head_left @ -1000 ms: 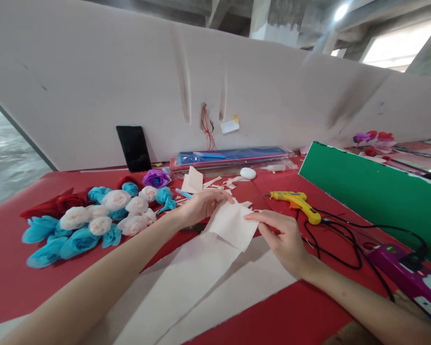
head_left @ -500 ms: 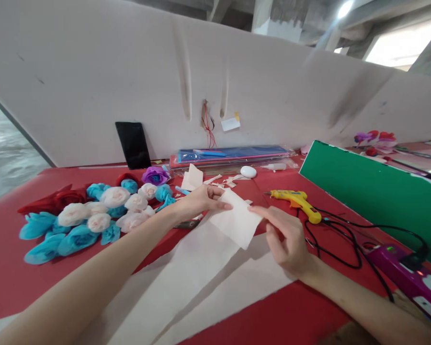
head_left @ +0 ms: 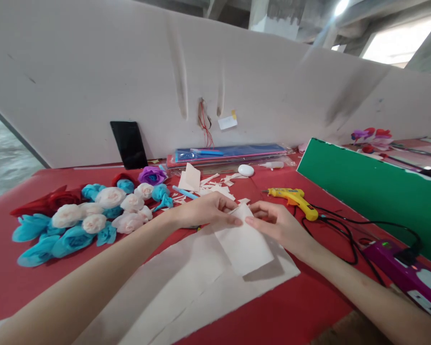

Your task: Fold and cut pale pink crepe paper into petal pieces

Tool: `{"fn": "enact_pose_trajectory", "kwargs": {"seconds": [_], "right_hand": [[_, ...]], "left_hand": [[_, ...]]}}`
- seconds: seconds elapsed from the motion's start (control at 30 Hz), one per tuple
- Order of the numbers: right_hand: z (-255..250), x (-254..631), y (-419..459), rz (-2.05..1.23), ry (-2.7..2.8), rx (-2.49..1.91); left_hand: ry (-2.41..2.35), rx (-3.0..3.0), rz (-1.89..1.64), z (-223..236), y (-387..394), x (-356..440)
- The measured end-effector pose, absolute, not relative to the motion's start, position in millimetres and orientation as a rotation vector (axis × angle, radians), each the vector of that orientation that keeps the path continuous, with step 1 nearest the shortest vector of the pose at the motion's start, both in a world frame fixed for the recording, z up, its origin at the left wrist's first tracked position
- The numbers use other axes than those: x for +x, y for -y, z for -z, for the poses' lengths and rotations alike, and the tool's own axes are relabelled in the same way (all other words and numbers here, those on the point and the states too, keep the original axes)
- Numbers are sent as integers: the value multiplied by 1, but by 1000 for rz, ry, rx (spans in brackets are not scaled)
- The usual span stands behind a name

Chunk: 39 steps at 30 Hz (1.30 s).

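Note:
A small pale piece of paper [head_left: 249, 251], which looks folded, is pinched at its far edge between both hands. My left hand [head_left: 215, 211] is closed on the far left part, thumb on top. My right hand [head_left: 278, 223] is closed on the far right part, its thumb close to the other thumb. Under the piece, larger pale paper sheets [head_left: 172, 287] stretch over the red table [head_left: 258, 321] toward me. Just beyond my hands lie cut paper scraps [head_left: 217, 189] and a blue pen-like stick [head_left: 185, 192].
Red, blue, purple and whitish paper flowers [head_left: 93, 223] lie at the left. A yellow glue gun [head_left: 294, 199] with black cables is at the right, near a purple power strip [head_left: 404, 273] and a green board [head_left: 373, 206]. A black tablet [head_left: 129, 145] leans on the wall.
My right hand has moved in toward my left, and both now pinch the paper's far edge. The small piece has turned and hangs lower, nearer to me. The view has shifted slightly.

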State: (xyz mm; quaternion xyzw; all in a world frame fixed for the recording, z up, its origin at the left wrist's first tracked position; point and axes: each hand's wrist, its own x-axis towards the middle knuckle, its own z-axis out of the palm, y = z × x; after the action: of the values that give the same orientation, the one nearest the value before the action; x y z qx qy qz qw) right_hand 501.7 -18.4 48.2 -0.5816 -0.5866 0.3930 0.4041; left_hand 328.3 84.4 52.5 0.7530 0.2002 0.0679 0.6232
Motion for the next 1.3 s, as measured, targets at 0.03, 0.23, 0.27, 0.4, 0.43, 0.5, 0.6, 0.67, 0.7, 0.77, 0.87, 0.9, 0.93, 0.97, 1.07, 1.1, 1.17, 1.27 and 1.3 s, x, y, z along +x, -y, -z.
{"fn": "enact_pose_trajectory", "kwargs": {"seconds": [0.03, 0.23, 0.27, 0.4, 0.43, 0.5, 0.6, 0.67, 0.7, 0.77, 0.87, 0.9, 0.93, 0.97, 1.07, 1.1, 1.17, 1.27, 1.3], "right_hand": [[-48, 501, 19, -1009, 1459, -1466], [-55, 498, 21, -1135, 1355, -1474], [-56, 498, 21, -1137, 1331, -1482], [-57, 499, 23, -1189, 1210, -1500], [-57, 499, 23, -1205, 1201, -1503], [-55, 499, 24, -1244, 1206, -1516], [-54, 498, 26, -1327, 1238, -1547], [-54, 496, 27, -1375, 1265, -1564], [-53, 496, 27, -1392, 1278, -1569], [-53, 497, 28, -1415, 1297, -1577], [-50, 499, 28, -1445, 1303, -1579], [-49, 500, 28, -1454, 1303, -1579], [-48, 500, 28, -1462, 1302, -1579], [-46, 501, 27, -1471, 1303, -1579], [-41, 502, 27, -1487, 1301, -1583], [-40, 502, 26, -1487, 1298, -1585], [-37, 502, 25, -1475, 1290, -1591], [-35, 502, 24, -1436, 1271, -1606], [-35, 502, 23, -1424, 1264, -1611]], "left_hand": [[-467, 1733, -155, -54, -84, 329], [-557, 1751, -175, -63, -86, 326], [-567, 1751, -163, -64, -86, 325], [-606, 1761, -87, -66, -87, 318], [-618, 1771, -69, -66, -86, 316], [-641, 1794, -39, -64, -86, 312], [-649, 1806, 7, -59, -84, 306], [-635, 1801, 41, -56, -82, 303], [-630, 1800, 50, -55, -81, 302], [-631, 1806, 50, -54, -79, 301], [-636, 1815, 42, -53, -77, 302], [-635, 1817, 40, -53, -78, 303], [-633, 1820, 37, -53, -78, 303], [-632, 1821, 36, -53, -79, 304], [-633, 1815, 46, -53, -82, 306], [-636, 1807, 53, -53, -83, 306], [-649, 1786, 62, -52, -84, 308], [-662, 1743, 74, -50, -85, 310], [-665, 1732, 77, -49, -85, 309]]}}
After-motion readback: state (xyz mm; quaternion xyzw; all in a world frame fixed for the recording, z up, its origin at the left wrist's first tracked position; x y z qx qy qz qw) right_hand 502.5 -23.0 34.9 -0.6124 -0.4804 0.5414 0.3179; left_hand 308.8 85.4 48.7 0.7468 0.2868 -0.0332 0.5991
